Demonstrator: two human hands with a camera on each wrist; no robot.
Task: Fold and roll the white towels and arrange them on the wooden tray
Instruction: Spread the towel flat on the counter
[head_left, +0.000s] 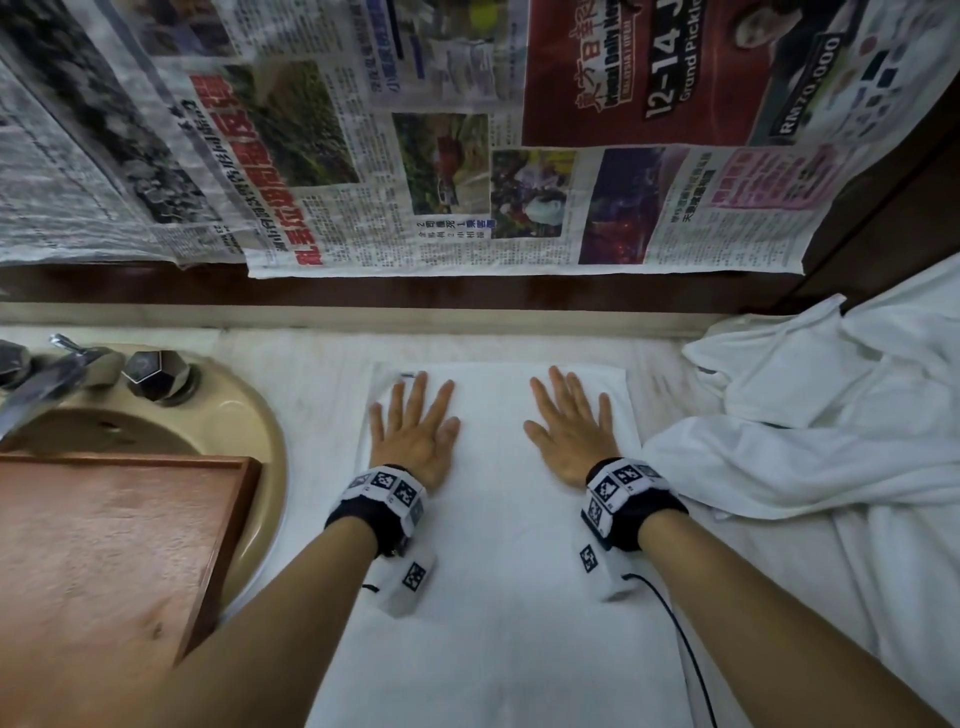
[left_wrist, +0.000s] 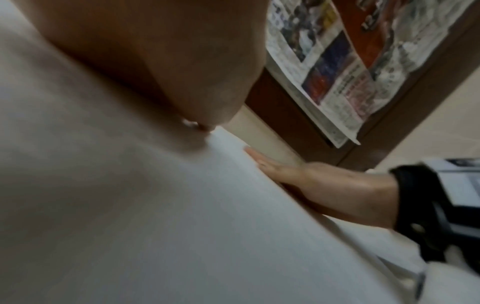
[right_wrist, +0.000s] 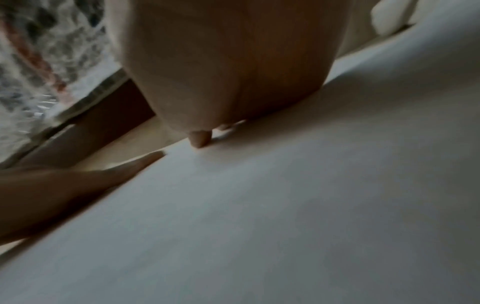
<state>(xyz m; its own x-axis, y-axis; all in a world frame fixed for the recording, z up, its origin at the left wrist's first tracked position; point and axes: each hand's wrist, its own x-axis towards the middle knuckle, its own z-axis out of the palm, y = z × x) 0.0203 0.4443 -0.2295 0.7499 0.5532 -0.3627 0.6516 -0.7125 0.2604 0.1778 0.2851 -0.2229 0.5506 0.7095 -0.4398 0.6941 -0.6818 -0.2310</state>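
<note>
A folded white towel (head_left: 493, 519) lies flat on the counter, running from the wall side toward me. My left hand (head_left: 415, 421) presses flat on its far left part, fingers straight and spread. My right hand (head_left: 569, 418) presses flat on its far right part in the same way. The wooden tray (head_left: 104, 545) sits at the left, partly over the sink, with nothing on it. In the left wrist view the towel (left_wrist: 182, 226) fills the frame and the right hand (left_wrist: 311, 181) lies on it. The right wrist view shows the towel (right_wrist: 285, 205) under my palm.
A heap of crumpled white towels (head_left: 810, 431) lies at the right. A beige sink (head_left: 249, 415) with a chrome tap (head_left: 47, 374) and knob (head_left: 156, 371) is at the left. Newspaper sheets (head_left: 467, 130) cover the wall behind the counter.
</note>
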